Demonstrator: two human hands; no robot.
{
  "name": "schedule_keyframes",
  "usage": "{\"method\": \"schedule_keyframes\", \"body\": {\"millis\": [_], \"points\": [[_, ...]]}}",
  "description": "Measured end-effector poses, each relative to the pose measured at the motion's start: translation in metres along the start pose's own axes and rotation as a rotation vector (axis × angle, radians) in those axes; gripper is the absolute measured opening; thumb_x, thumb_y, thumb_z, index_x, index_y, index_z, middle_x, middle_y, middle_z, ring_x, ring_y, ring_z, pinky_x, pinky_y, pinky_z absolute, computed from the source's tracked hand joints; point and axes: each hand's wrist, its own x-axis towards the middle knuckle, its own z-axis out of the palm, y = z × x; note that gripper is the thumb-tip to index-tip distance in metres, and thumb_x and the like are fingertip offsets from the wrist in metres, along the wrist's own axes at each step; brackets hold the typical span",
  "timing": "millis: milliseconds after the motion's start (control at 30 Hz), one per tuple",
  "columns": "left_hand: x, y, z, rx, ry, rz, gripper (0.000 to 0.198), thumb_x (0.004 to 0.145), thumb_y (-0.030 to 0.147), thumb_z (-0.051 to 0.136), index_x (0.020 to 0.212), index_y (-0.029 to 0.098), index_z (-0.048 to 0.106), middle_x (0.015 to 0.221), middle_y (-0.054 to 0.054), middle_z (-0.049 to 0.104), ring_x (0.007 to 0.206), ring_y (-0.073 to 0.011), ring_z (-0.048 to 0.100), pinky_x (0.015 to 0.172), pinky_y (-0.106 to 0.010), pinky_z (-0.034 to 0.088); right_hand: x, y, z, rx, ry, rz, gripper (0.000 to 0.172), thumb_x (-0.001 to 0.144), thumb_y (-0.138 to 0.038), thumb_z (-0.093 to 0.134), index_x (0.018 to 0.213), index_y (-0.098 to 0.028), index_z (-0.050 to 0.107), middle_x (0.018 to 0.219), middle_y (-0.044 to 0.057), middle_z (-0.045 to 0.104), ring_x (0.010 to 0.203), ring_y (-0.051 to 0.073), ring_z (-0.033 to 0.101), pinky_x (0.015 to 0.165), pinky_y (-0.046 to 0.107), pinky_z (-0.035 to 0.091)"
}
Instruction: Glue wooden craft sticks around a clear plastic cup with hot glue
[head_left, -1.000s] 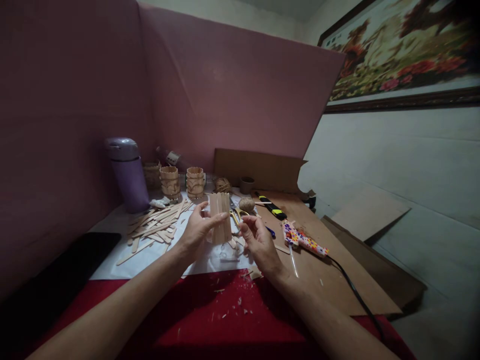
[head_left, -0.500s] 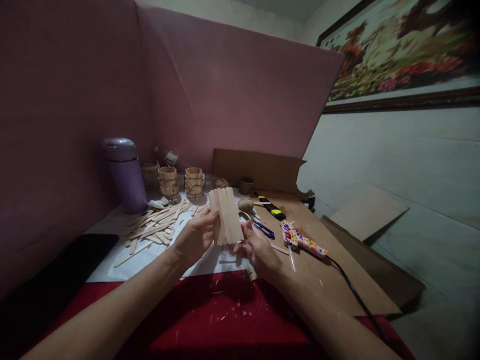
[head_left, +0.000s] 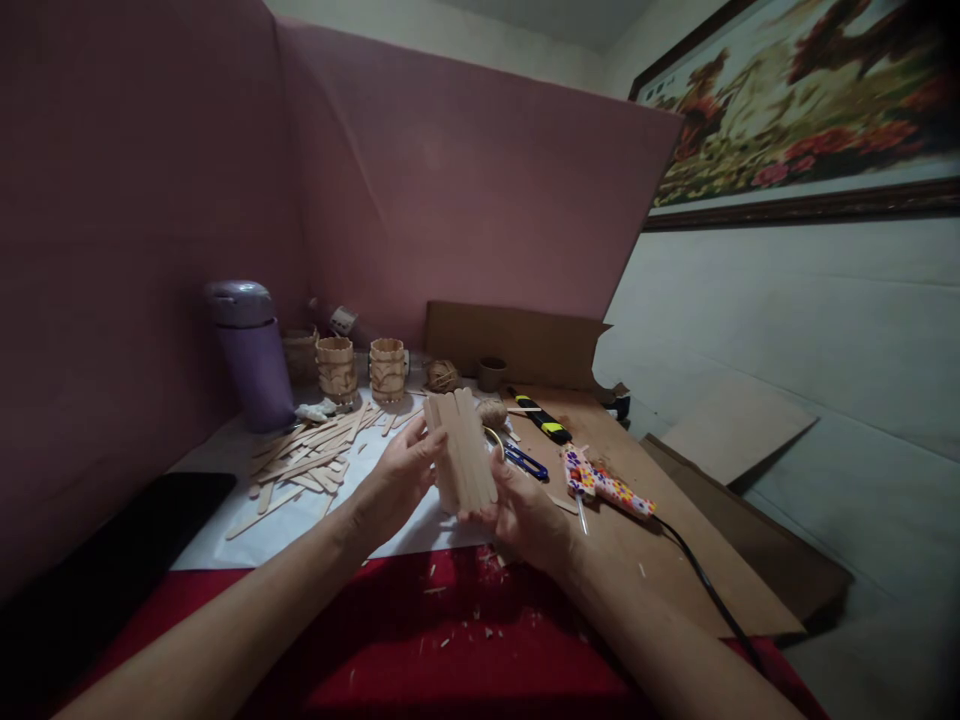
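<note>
A small panel of craft sticks [head_left: 463,455], laid side by side with rounded tops, is held up between both hands above the table. My left hand [head_left: 405,465] grips its left edge, thumb on the near face. My right hand [head_left: 525,510] holds its lower right edge, with some fingers hidden underneath. Just behind the panel are a ball of twine [head_left: 493,413] and blue-handled scissors [head_left: 526,461]. Loose craft sticks [head_left: 311,455] lie in a heap to the left of my left hand.
A purple bottle [head_left: 255,360] and two stick-covered cups [head_left: 387,371] stand at the back left. On the brown board [head_left: 660,570] lie a flowered glue gun [head_left: 607,482] with its cord and a black-yellow cutter [head_left: 540,415]. Wood scraps litter the red cloth [head_left: 420,640].
Both hands have lowered the stick panel slightly and shifted it a little to the right. Its tilt has changed, and more of the twine behind shows.
</note>
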Motion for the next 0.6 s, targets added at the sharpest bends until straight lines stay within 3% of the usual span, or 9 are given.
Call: {"method": "schedule_keyframes", "body": {"millis": [167,600], "points": [[0.0001,0.0027,-0.0012,0.019,0.062,0.015,0.051,0.075,0.037,0.078,0.118,0.016,0.061,0.116,-0.013,0.066,0.106,-0.0268,0.06,0.09,-0.037,0.048,-0.0004,0.001,0.0012,0.005,-0.005,0.0,0.06,0.08,-0.066,0.064,0.121,-0.022,0.062,0.111,0.01,0.068,0.089,0.019,0.067,0.058,0.023,0.055],[0.0014,0.0039,-0.0002,0.025,0.057,0.072,0.055,0.07,0.033,0.08,0.117,0.015,0.059,0.11,-0.01,0.066,0.097,-0.0228,0.061,0.085,-0.033,0.049,0.0015,0.0017,-0.0005,0.096,-0.043,-0.001,0.052,0.082,-0.059,0.069,0.115,-0.02,0.065,0.11,0.008,0.068,0.086,0.015,0.065,0.056,0.018,0.053]]}}
